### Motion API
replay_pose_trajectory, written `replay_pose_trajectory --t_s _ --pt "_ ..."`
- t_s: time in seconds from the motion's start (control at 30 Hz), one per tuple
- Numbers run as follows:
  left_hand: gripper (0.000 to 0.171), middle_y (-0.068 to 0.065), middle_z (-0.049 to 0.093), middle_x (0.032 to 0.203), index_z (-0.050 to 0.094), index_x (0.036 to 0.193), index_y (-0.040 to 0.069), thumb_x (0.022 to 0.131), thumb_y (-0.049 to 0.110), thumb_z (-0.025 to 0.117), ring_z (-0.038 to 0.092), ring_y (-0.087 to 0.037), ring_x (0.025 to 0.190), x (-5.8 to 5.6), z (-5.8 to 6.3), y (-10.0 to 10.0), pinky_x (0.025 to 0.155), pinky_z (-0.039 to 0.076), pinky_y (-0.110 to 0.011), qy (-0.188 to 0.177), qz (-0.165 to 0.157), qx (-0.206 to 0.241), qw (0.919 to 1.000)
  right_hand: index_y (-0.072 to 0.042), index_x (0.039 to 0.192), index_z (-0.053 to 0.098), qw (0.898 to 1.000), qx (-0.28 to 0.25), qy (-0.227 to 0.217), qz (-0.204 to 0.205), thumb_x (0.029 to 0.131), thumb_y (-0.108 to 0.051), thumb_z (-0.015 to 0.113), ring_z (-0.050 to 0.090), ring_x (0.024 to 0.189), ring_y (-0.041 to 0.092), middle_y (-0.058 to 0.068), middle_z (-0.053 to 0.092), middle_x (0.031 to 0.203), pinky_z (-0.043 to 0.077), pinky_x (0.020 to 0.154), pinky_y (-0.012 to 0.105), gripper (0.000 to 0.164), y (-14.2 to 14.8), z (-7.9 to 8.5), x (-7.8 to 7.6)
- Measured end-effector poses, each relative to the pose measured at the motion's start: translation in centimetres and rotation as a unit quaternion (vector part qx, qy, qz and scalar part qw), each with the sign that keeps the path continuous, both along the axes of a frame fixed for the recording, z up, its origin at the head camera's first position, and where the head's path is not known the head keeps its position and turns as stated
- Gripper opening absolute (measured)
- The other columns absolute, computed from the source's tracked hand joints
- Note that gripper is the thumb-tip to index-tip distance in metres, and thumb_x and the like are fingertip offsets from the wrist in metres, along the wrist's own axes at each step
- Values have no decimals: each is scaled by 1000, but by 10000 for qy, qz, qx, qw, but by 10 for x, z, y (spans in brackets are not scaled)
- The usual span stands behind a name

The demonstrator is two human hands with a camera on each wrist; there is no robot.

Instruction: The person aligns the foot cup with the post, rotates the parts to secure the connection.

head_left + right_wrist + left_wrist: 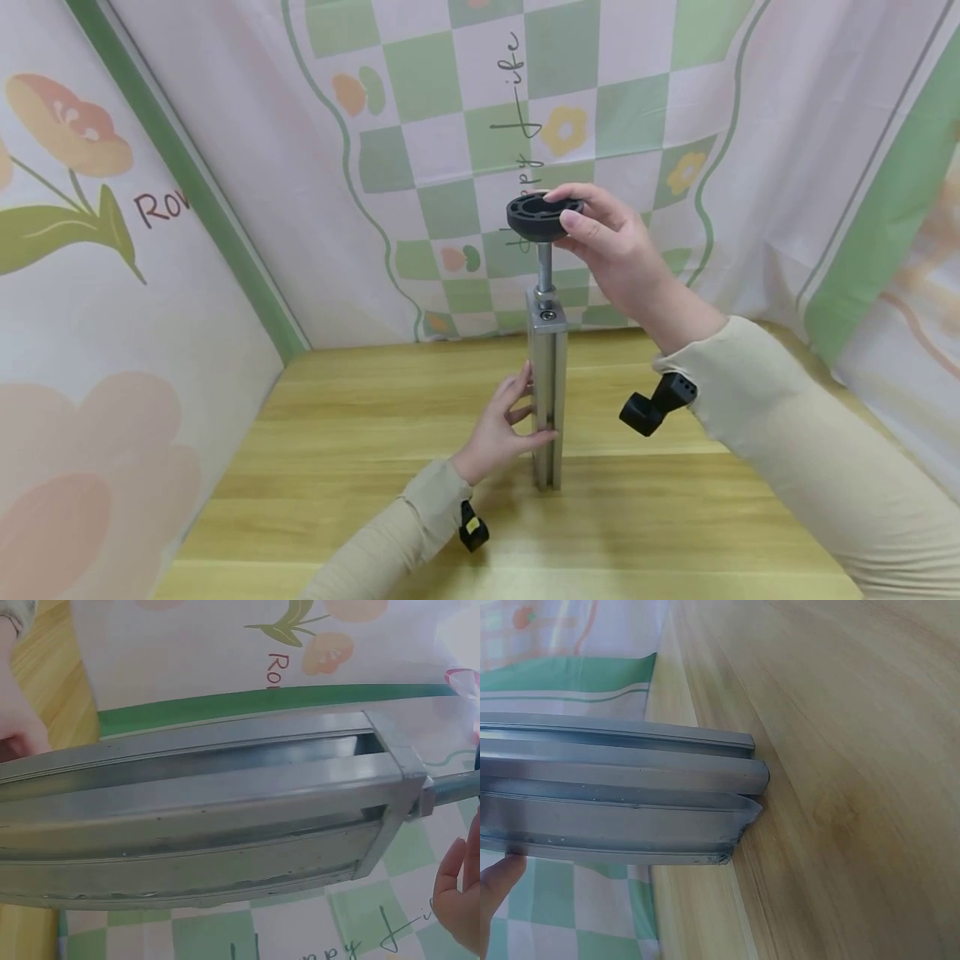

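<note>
An aluminium profile (558, 375) stands upright on the table, its slotted sides also filling much of both wrist views. My left hand (497, 433) grips it around the middle, thumb on the near side and fingers behind. An end plate (557, 323) with a screw caps the top. From that plate rises a threaded rod (544, 265) with a nut at its base. The rod carries a black round levelling foot (528, 223), flat ribbed face up. My right hand (622, 254) pinches the foot's right rim between thumb and fingers. In the left wrist view the profile's lower end (742, 814) is at the tabletop.
The wood-grain table (360, 417) runs back to a checkered curtain (427, 75). Printed fabric (67, 333) closes off the left side, and more fabric hangs at the right. A black wrist camera (651, 410) hangs below the right sleeve, another (472, 529) below the left.
</note>
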State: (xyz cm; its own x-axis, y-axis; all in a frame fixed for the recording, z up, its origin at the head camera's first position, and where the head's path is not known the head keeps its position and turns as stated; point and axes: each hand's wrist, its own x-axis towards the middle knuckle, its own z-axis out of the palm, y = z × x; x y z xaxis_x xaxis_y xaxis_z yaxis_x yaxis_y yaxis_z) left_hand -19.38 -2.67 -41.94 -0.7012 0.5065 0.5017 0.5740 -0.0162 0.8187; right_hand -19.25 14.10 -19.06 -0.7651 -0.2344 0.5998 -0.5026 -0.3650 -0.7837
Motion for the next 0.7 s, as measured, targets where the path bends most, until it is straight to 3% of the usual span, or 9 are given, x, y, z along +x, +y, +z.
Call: replay_pose_trajectory --t_s 0.13,0.4,0.7 --pt "108 -20 33 141 10 147 46 77 -8 72 44 -36 123 1 1 0 99 48 -33 13 0 3 10000 -20 97 67 9986 359 -71 -370 90 -2 47 56 110 20 8 60 119 47 94 27 27 0 5 4" --pt "107 -19 33 141 10 148 44 77 -7 72 43 -36 123 2 2 -1 99 48 -34 -31 -12 6 10000 -22 95 67 9944 703 -64 -790 89 -2 52 56 105 18 6 60 116 46 92 24 25 -2 9 12" --pt "108 -19 32 142 12 146 49 76 -8 72 42 -35 124 4 4 0 100 47 -36 -152 -17 45 9999 -23 90 66 9827 1050 -159 -1516 86 -6 64 62 82 15 3 61 104 50 77 19 18 -5 11 16"
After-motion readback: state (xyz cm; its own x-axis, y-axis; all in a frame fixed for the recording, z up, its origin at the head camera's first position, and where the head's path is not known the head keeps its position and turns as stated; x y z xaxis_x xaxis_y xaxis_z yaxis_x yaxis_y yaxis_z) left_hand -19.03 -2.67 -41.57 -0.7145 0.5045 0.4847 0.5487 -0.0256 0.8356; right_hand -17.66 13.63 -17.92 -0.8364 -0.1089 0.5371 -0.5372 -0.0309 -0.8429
